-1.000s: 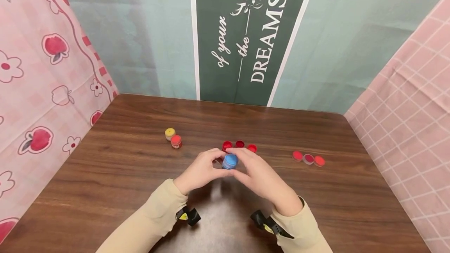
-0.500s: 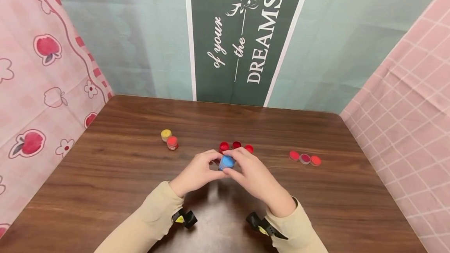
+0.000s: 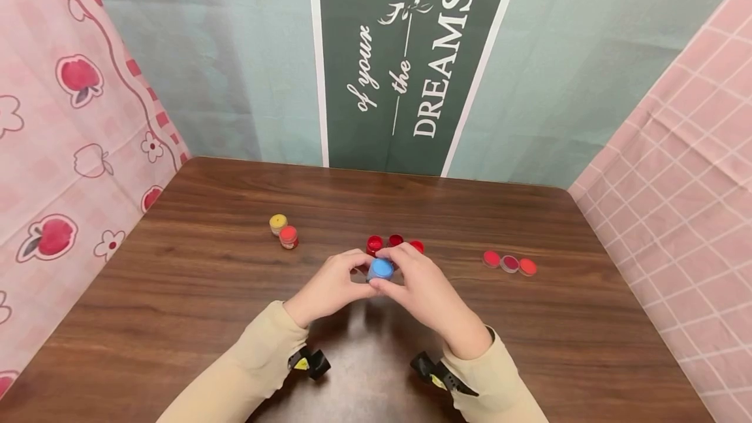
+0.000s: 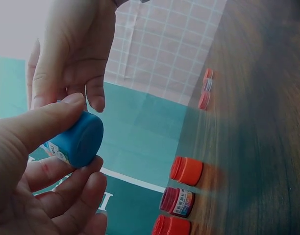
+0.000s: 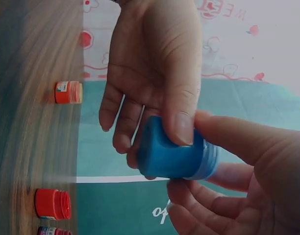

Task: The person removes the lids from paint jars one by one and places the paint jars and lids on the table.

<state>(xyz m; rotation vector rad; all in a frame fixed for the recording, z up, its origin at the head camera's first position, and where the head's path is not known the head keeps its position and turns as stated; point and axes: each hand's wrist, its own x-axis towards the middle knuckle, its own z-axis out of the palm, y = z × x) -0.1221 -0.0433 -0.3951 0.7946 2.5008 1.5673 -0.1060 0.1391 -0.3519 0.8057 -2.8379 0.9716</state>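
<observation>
A small blue paint jar (image 3: 381, 269) is held above the table between both hands, its round top facing up toward the head camera. My left hand (image 3: 333, 287) grips the blue body; in the left wrist view its thumb lies along the jar (image 4: 86, 139). My right hand (image 3: 427, 289) pinches the clear-rimmed lid end, seen in the right wrist view with thumb and fingers around the jar (image 5: 174, 154). Just beyond the hands stand an uncapped red jar (image 3: 375, 244), a dark red jar (image 3: 396, 240) and an orange-red jar (image 3: 416, 247), partly covered by the right hand.
Three lids, red (image 3: 491, 258), dark red (image 3: 510, 264) and orange-red (image 3: 527, 267), lie in a row at the right. A yellow-topped jar (image 3: 278, 222) and an orange-red-topped jar (image 3: 288, 237) stand close together at the left. Cloth curtains enclose the wooden table (image 3: 587, 331).
The head view has shifted slightly, so everything sits a little further left in it. Both hands keep hold of the blue paint jar, with hardly any visible movement.
</observation>
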